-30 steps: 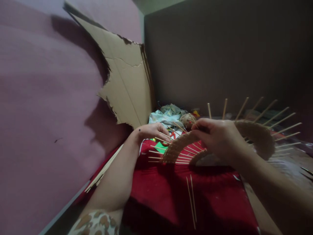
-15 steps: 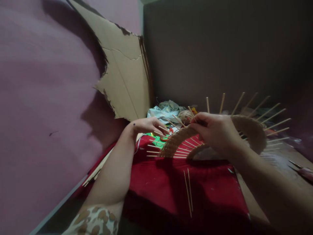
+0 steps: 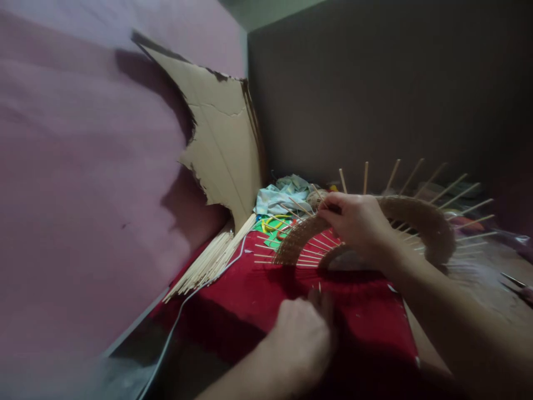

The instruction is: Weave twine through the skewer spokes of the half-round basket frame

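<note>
A half-round woven piece with thin sticks fanning out past its rim stands on the red cloth. My right hand is closed on the top left of its woven band, thumb and fingers pinched near one stick. Lower down, my left hand is over the two loose sticks on the cloth; only their tips show. Motion blurs this hand and its fingertips are hidden, so its grip cannot be made out.
A bundle of pale sticks lies at the left beside a white cord. Torn cardboard leans on the wall. Behind are crumpled cloth and a twine ball. Scissors lie at the right.
My left hand has come from beside the woven piece's left sticks down to the two loose sticks. My right hand keeps its hold. The view has shifted, and the stick bundle now shows more fully.
</note>
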Demonstrator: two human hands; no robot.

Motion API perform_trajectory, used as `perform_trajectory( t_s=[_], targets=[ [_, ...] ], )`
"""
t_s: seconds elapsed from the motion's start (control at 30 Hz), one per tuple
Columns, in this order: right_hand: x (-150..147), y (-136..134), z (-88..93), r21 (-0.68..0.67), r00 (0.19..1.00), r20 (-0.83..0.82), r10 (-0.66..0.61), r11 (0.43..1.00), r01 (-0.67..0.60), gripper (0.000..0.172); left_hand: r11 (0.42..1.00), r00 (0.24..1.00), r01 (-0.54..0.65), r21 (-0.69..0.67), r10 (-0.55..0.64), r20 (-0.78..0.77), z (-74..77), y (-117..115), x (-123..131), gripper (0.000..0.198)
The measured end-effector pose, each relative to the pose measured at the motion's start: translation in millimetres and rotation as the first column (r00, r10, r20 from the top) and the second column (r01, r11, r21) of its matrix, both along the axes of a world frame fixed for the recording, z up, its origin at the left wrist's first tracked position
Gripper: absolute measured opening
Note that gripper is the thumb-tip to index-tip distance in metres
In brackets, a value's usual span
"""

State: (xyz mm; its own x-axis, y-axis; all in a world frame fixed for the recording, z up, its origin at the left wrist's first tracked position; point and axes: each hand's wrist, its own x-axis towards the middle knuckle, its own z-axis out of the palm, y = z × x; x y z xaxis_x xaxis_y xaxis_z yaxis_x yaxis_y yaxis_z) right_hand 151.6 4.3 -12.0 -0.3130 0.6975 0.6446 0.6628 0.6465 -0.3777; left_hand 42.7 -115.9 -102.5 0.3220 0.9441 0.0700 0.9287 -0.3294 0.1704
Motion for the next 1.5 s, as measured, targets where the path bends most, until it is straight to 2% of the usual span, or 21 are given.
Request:
perform_trajectory(
  t_s=[0.03, 0.1, 0.23, 0.3, 0.43, 0.5, 0.57, 0.63, 0.67, 0.77, 0.83, 0.9, 0.97, 1.03, 1.1, 1.17, 1.2, 1.27, 1.33, 1.4, 1.5],
  targets=[
    [0.3, 0.2, 0.0, -0.006, 1.000, 0.004, 0.000, 1.000, 0.000, 0.011, 1.000, 0.998, 0.012, 0.011, -0.011, -0.063, -6.9, 0.1, 8.6, 0.035],
    [0.7, 0.5, 0.2, -0.018, 1.000, 0.016, -0.005, 1.000, 0.005, 0.012, 0.998, 0.991, -0.064, -0.009, 0.062, -0.122, -11.8, 0.0, 16.0, 0.041],
    [1.3, 0.9, 1.3, -0.024, 1.000, 0.004, 0.009, 1.000, -0.009, 0.011, 0.991, 0.973, -0.121, -0.053, 0.108, -0.203, -1.8, -5.6, 6.4, 0.037],
    [1.8, 1.0, 2.2, -0.045, 1.000, -0.006, 0.025, 0.999, -0.025, 0.011, 0.988, 0.958, -0.142, -0.062, 0.122, -0.259, 2.8, -10.9, -4.9, 0.034],
    [3.2, 2.2, 3.1, -0.046, 0.999, -0.011, 0.030, 0.998, -0.030, 0.012, 0.953, 0.922, -0.275, -0.124, 0.225, -0.316, 9.0, -31.0, -38.2, 0.034],
    [3.6, 3.3, 2.6, -0.028, 0.999, -0.018, 0.029, 0.999, -0.030, 0.013, 0.933, 0.923, -0.328, -0.150, 0.283, -0.260, 16.2, -43.4, -61.9, 0.030],
    [3.5, 4.3, 1.6, -0.027, 0.999, -0.019, 0.029, 0.999, -0.030, 0.013, 0.899, 0.899, -0.428, -0.095, 0.412, -0.147, 26.5, -49.3, -88.6, 0.025],
    [2.6, 4.8, 0.6, -0.020, 1.000, -0.013, 0.028, 0.999, -0.028, 0.012, 0.849, 0.849, -0.527, 0.043, 0.528, -0.030, 36.1, -40.8, -114.1, 0.023],
    [2.0, 5.0, 0.3, -0.010, 1.000, -0.006, 0.027, 1.000, -0.027, 0.012, 0.838, 0.842, -0.539, 0.085, 0.539, 0.028, 39.1, -30.0, -125.0, 0.022],
    [0.1, 4.7, 0.4, -0.001, 1.000, 0.010, 0.019, 1.000, -0.019, 0.013, 0.826, 0.827, -0.553, 0.110, 0.529, 0.188, 39.2, 21.1, -146.4, 0.018],
    [-0.7, 4.3, 1.1, -0.018, 1.000, 0.014, 0.013, 1.000, -0.013, 0.013, 0.841, 0.835, -0.528, 0.118, 0.490, 0.248, 35.2, 56.9, -150.4, 0.017],
    [-0.8, 3.7, 1.6, -0.030, 1.000, 0.015, 0.021, 0.999, -0.021, 0.014, 0.868, 0.849, -0.480, 0.122, 0.425, 0.315, 32.6, 81.9, -148.0, 0.017],
    [-0.2, 2.7, 2.1, -0.041, 0.999, 0.012, 0.042, 0.998, -0.041, 0.015, 0.905, 0.861, -0.407, 0.123, 0.335, 0.383, 32.9, 93.3, -142.7, 0.021],
    [0.7, 1.0, 2.8, -0.055, 0.998, -0.001, 0.059, 0.997, -0.059, 0.015, 0.969, 0.831, -0.245, 0.015, 0.202, 0.519, 35.6, 95.7, -137.7, 0.029],
    [1.6, -1.1, 4.0, -0.048, 0.998, -0.017, 0.067, 0.997, -0.068, 0.016, 0.986, 0.698, 0.016, -0.164, 0.106, 0.708, 38.5, 96.5, -135.2, 0.036],
    [2.2, -3.3, 5.6, -0.037, 0.997, -0.023, 0.075, 0.996, -0.076, 0.016, 0.931, 0.516, 0.242, -0.274, 0.116, 0.849, 39.5, 100.6, -135.1, 0.040],
    [2.5, -4.3, 6.4, -0.036, 0.997, -0.022, 0.079, 0.996, -0.080, 0.016, 0.906, 0.454, 0.299, -0.298, 0.140, 0.880, 38.9, 104.2, -135.6, 0.041],
    [2.8, -5.7, 7.8, -0.042, 0.996, -0.019, 0.083, 0.996, -0.084, 0.016, 0.876, 0.383, 0.355, -0.327, 0.183, 0.906, 35.7, 112.7, -136.4, 0.041],
    [2.9, -6.3, 8.3, -0.049, 0.997, -0.011, 0.076, 0.996, -0.077, 0.016, 0.857, 0.361, 0.385, -0.343, 0.203, 0.910, 30.7, 120.5, -136.0, 0.040],
    [2.9, -6.3, 8.1, -0.064, 0.998, 0.002, 0.056, 0.996, -0.055, 0.015, 0.859, 0.366, 0.385, -0.337, 0.193, 0.910, 25.5, 125.4, -133.9, 0.033],
    [2.9, -5.8, 7.0, -0.066, 0.999, 0.023, 0.030, 0.997, -0.029, 0.015, 0.867, 0.414, 0.378, -0.325, 0.156, 0.897, 20.2, 126.6, -129.9, 0.023]
  ],
)
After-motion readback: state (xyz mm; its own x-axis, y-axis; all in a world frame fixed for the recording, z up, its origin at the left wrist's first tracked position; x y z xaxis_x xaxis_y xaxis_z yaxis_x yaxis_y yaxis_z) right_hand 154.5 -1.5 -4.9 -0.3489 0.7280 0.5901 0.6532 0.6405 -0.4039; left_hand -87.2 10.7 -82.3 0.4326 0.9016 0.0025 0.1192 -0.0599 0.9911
